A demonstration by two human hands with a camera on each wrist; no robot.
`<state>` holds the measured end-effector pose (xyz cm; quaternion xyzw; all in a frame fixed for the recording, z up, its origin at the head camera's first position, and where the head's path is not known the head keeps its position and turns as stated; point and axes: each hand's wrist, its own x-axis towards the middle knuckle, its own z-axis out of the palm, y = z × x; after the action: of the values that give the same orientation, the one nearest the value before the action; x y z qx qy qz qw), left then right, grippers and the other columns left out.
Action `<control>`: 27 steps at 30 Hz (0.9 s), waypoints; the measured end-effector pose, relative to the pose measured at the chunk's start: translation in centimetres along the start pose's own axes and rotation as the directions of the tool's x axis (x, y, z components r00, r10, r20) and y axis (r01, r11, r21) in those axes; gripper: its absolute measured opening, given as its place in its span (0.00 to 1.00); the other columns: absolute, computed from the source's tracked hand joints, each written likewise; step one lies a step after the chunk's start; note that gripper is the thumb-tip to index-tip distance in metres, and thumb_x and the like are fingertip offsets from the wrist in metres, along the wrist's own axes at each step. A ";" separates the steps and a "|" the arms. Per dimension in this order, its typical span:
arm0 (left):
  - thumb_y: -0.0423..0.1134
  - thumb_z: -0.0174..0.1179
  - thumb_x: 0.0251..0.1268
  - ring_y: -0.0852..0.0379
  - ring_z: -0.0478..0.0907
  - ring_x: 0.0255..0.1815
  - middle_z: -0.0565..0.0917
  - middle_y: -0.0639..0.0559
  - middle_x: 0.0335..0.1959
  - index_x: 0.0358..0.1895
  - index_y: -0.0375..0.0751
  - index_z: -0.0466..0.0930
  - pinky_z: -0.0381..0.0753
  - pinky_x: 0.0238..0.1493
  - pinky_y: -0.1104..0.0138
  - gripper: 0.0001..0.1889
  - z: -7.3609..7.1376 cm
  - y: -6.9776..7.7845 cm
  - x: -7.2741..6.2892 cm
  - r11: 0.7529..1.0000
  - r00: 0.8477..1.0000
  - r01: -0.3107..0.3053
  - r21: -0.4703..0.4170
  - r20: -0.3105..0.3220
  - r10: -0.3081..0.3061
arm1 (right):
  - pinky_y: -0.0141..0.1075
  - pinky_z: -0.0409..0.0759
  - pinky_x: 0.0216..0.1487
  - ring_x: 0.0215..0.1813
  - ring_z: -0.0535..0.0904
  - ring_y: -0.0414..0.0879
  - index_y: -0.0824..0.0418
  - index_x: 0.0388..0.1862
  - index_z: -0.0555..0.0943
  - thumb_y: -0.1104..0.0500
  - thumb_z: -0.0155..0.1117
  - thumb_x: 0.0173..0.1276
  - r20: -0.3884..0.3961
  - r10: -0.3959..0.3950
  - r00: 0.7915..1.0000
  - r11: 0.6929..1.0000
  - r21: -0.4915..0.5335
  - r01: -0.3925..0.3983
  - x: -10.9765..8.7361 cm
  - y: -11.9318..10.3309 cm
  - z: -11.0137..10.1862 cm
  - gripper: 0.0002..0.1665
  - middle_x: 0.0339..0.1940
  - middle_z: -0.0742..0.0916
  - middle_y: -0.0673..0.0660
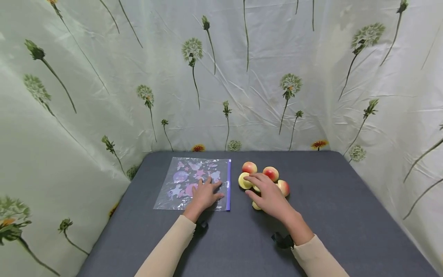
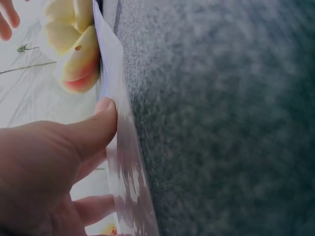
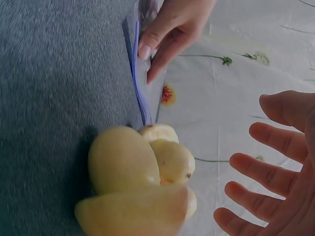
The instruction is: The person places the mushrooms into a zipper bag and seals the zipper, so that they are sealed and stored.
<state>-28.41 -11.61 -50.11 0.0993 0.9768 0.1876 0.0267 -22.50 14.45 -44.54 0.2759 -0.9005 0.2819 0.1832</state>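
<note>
My left hand rests on a clear zip bag printed with pink, purple and white shapes, its fingers spread across the right part. A purple zip strip runs down the bag's right edge, and in the left wrist view my thumb touches the bag near it. Over a cluster of yellow-and-red, peach-like fruits hovers my right hand, fingers apart and holding nothing. The right wrist view shows the fruits separate from that hand's spread fingers. Part of the cluster is hidden beneath the hand.
A dark grey cloth-covered table carries everything. Behind it and along both sides hangs a white curtain printed with dandelions. Each wrist wears a black camera band.
</note>
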 end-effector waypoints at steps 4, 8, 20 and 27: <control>0.57 0.68 0.61 0.28 0.57 0.74 0.66 0.40 0.75 0.66 0.60 0.80 0.58 0.63 0.29 0.28 0.1 0.0 0.1 1.000 0.998 0.002 0.014 -0.064 -0.001 | 0.49 0.74 0.64 0.64 0.75 0.50 0.57 0.61 0.82 0.55 0.73 0.66 0.010 0.001 1.000 1.000 0.007 -0.001 0.3 -0.3 0.6 0.25 0.60 0.82 0.53; 0.54 0.71 0.59 0.33 0.69 0.66 0.75 0.42 0.68 0.60 0.59 0.85 0.68 0.56 0.34 0.24 0.1 0.1 0.3 1.000 0.991 -0.003 0.029 -0.133 0.007 | 0.49 0.73 0.64 0.63 0.75 0.50 0.57 0.60 0.83 0.55 0.73 0.66 0.014 0.001 1.000 1.000 0.009 -0.001 0.5 -0.6 1.2 0.24 0.59 0.82 0.53; 0.42 0.77 0.51 0.46 0.84 0.36 0.88 0.52 0.31 0.30 0.51 0.90 0.79 0.31 0.51 0.05 0.2 0.3 0.6 0.999 0.951 -0.026 0.028 -0.308 0.034 | 0.46 0.76 0.61 0.59 0.78 0.45 0.53 0.56 0.85 0.56 0.70 0.68 0.028 0.012 1.000 0.999 0.047 -0.014 1.0 -1.1 2.4 0.18 0.56 0.84 0.49; 0.37 0.75 0.50 0.53 0.82 0.26 0.84 0.59 0.22 0.22 0.50 0.88 0.78 0.26 0.57 0.05 0.2 -0.2 0.6 0.998 0.931 -0.042 -0.052 -0.365 0.021 | 0.44 0.77 0.60 0.58 0.79 0.44 0.52 0.55 0.85 0.57 0.70 0.68 0.028 0.026 0.999 0.998 0.056 -0.028 1.1 -1.4 2.8 0.17 0.54 0.84 0.49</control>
<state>-29.01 -11.61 -50.39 0.0776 0.9572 0.2319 -0.1550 -23.01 11.37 -45.67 0.2726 -0.8982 0.3060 0.1591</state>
